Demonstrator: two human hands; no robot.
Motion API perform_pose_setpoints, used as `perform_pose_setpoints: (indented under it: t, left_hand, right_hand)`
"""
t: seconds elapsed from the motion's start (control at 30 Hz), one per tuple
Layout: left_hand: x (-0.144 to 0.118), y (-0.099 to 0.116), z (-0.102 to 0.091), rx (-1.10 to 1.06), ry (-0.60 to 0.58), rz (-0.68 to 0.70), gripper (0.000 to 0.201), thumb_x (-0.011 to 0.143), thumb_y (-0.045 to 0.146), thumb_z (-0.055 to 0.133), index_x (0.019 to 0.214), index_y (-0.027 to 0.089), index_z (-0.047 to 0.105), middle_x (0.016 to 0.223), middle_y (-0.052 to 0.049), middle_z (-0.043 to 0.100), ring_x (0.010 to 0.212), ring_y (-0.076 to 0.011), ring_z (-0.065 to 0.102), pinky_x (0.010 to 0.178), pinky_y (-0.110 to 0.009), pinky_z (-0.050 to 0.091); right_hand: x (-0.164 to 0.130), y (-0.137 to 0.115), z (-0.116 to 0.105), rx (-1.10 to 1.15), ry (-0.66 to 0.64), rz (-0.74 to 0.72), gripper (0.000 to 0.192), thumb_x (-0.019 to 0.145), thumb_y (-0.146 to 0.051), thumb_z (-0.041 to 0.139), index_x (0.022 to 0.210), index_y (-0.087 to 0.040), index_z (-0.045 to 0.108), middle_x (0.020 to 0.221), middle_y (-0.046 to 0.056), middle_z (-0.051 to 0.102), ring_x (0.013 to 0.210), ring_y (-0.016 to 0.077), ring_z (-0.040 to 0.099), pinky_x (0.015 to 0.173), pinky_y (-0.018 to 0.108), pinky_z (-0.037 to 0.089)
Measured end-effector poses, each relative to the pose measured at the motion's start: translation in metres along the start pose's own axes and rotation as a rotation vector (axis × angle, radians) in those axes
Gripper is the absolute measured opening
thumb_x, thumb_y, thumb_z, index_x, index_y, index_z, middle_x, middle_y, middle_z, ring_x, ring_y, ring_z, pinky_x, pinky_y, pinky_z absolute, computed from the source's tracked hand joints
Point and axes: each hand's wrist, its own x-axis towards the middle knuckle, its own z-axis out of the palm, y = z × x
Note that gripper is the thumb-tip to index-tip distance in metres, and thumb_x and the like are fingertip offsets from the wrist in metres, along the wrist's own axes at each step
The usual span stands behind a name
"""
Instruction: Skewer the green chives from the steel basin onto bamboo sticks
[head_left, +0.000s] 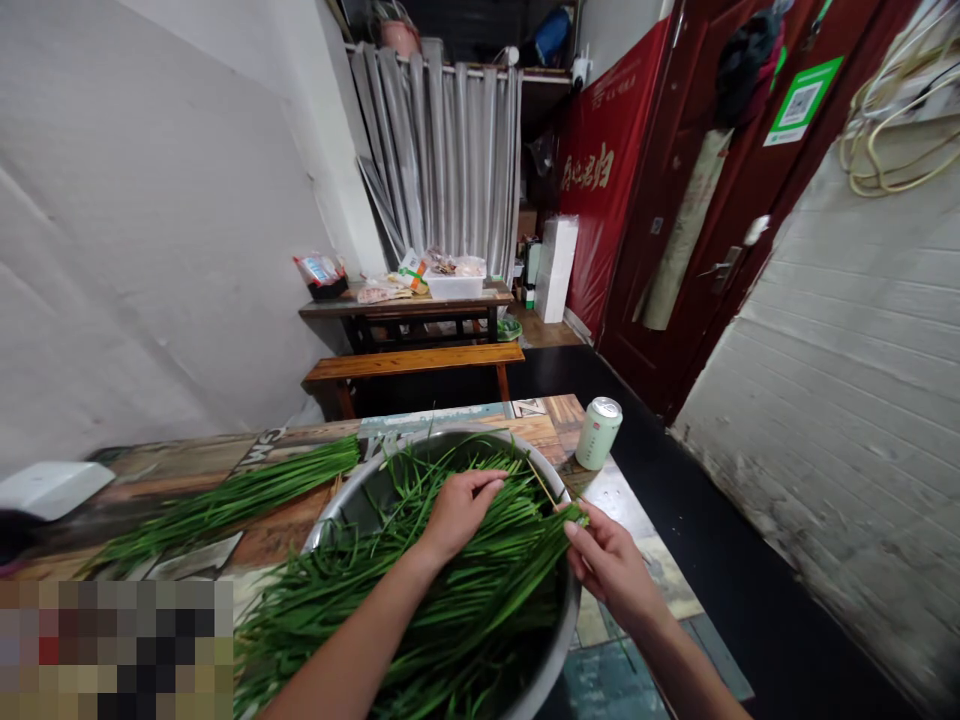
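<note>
A large metal bowl (360, 500) on the table holds a heap of long green chives (450, 600). My left hand (457, 510) reaches over the bowl, fingers curled on chive stalks near the far side. My right hand (607, 560) is at the bowl's right rim, pinching the ends of a small bunch of chives between thumb and fingers. A separate bundle of chives (232, 500) lies on the table to the left of the bowl.
A pale green drink can (598, 432) stands at the table's far right corner. A white box (49, 488) sits at the left. Beyond are a wooden bench (412, 362), a cluttered table (405, 300), grey curtains and a red door (697, 200).
</note>
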Motion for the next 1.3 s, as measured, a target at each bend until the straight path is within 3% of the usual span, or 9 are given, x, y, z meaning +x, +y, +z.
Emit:
perform_pose_setpoints:
  t: [0.13,0.23,0.43,0.67,1.03,1.2,1.3]
  left_hand:
    - [-0.002,-0.014,0.005,0.313,-0.118,0.076,0.02,0.077,0.025,0.055,0.086,0.019,0.071,0.087,-0.006,0.068,0.083,-0.0196,0.059,0.079,-0.031,0.043]
    - [-0.005,-0.019,0.014,0.439,-0.121,0.115,0.019,0.074,0.024,0.06,0.089,0.02,0.07,0.086,-0.007,0.066,0.084,-0.02,0.056,0.079,-0.032,0.041]
    - [-0.007,-0.015,0.02,0.541,-0.138,0.226,0.014,0.074,0.029,0.062,0.084,0.022,0.07,0.085,-0.005,0.061,0.084,-0.0189,0.051,0.077,-0.032,0.037]
    - [-0.007,-0.015,0.02,0.629,-0.177,0.231,0.013,0.074,0.027,0.062,0.084,0.024,0.069,0.085,-0.006,0.059,0.085,-0.0197,0.048,0.074,-0.032,0.035]
    - [-0.004,-0.016,0.019,0.513,-0.163,0.144,0.009,0.072,0.026,0.064,0.074,0.019,0.068,0.083,-0.006,0.058,0.084,-0.0191,0.051,0.076,-0.03,0.039]
    - [-0.004,-0.014,0.017,0.575,-0.175,0.218,0.01,0.073,0.025,0.062,0.078,0.021,0.069,0.085,-0.006,0.059,0.085,-0.0197,0.051,0.077,-0.033,0.037]
    - [-0.003,-0.013,0.015,0.476,-0.12,0.191,0.011,0.075,0.023,0.06,0.077,0.019,0.07,0.085,-0.006,0.06,0.084,-0.0184,0.052,0.077,-0.031,0.038]
  right_hand:
    - [-0.017,0.007,-0.004,0.006,0.046,0.017,0.032,0.08,-0.042,0.056,0.099,-0.017,0.049,0.039,-0.011,0.041,0.027,0.0002,0.018,0.026,0.012,0.011]
    - [-0.024,0.013,-0.006,0.009,0.072,0.035,0.034,0.078,-0.045,0.057,0.098,-0.017,0.05,0.039,-0.011,0.041,0.027,0.0004,0.019,0.027,0.013,0.011]
    - [-0.025,0.019,-0.009,0.034,0.089,0.046,0.034,0.078,-0.045,0.058,0.096,-0.017,0.05,0.04,-0.011,0.04,0.029,0.0011,0.02,0.028,0.013,0.012]
    - [-0.024,0.019,-0.01,0.008,0.09,0.058,0.038,0.076,-0.048,0.058,0.096,-0.017,0.05,0.04,-0.011,0.041,0.028,0.0012,0.02,0.027,0.013,0.013]
    - [-0.02,0.021,-0.012,0.001,0.08,0.075,0.037,0.077,-0.046,0.058,0.099,-0.018,0.05,0.041,-0.011,0.042,0.027,0.001,0.021,0.027,0.013,0.012]
    - [-0.02,0.021,-0.011,-0.01,0.063,0.074,0.038,0.076,-0.048,0.057,0.098,-0.018,0.049,0.04,-0.011,0.043,0.026,0.0007,0.019,0.027,0.013,0.012]
    - [-0.02,0.02,-0.01,-0.011,0.06,0.078,0.037,0.077,-0.047,0.057,0.099,-0.018,0.048,0.04,-0.011,0.043,0.026,0.0004,0.019,0.027,0.013,0.012]
